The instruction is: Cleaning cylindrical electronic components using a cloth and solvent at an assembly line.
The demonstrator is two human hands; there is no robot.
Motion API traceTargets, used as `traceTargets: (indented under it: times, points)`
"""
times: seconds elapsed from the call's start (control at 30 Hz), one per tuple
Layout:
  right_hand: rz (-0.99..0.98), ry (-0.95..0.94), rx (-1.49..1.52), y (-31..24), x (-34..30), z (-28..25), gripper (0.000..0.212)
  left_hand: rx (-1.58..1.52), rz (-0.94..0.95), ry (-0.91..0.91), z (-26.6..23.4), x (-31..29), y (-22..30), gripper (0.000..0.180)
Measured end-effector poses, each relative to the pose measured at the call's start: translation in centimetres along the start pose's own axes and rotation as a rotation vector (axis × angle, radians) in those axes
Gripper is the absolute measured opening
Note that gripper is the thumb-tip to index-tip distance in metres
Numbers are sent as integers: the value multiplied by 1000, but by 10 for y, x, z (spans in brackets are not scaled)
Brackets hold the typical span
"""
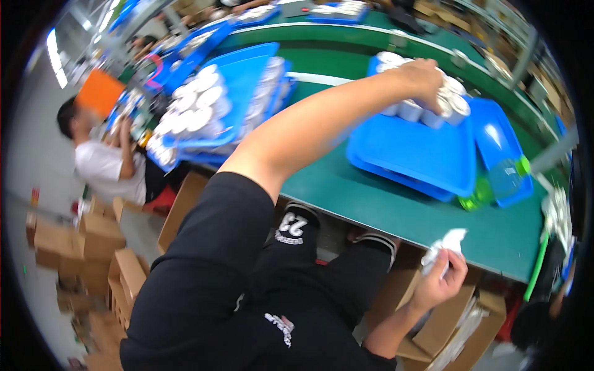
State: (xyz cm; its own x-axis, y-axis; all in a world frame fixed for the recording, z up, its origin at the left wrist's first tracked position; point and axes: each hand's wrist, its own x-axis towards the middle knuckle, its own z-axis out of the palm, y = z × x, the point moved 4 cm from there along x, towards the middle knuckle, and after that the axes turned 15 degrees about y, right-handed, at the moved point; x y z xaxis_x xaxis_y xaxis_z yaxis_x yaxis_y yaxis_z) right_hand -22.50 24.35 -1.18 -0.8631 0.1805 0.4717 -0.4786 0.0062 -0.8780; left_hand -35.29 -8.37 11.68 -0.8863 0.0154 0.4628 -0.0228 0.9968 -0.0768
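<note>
My left arm stretches across the green bench to a blue tray point(411, 148) at the right. On the tray's far half stand several white cylindrical pieces point(456, 108), packed close together. My left hand point(422, 81) is over them with its fingers curled down around one; the hand covers much of that piece. Near the bench's front edge, my right hand point(444, 279) pinches a crumpled white sheet point(447, 246) that looks like thin tissue or film. The sheet sticks up above the fingertips.
Stacked blue trays point(247, 93) of white pieces stand at the left. An empty blue tray point(495, 133) and a green-capped clear bottle point(507, 176) lie right. Open cardboard boxes point(445, 328) are below the bench edge. A person in a white shirt point(108, 164) sits far left.
</note>
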Motion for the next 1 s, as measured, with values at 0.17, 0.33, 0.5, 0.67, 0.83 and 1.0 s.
traceTargets:
  times: [0.17,0.33,0.5,0.67,0.83,1.0]
  points:
    - [42,-70,2,8,-17,0,8,94,-99,-129,-147,-113,-66,53]
    - [115,-191,52,6,-33,29,6,565,-568,-481,-235,-252,-167,60]
    - [42,-296,128,-19,-48,73,11,532,-755,-440,-221,-299,-172,66]
    - [39,-395,224,-47,-66,112,12,476,-752,-271,-218,-311,-182,64]
    - [-35,-420,251,-64,-67,144,14,304,-677,-91,-218,-311,-190,63]
    - [-154,-239,436,-106,-59,185,23,-42,-506,172,-239,-287,-162,60]
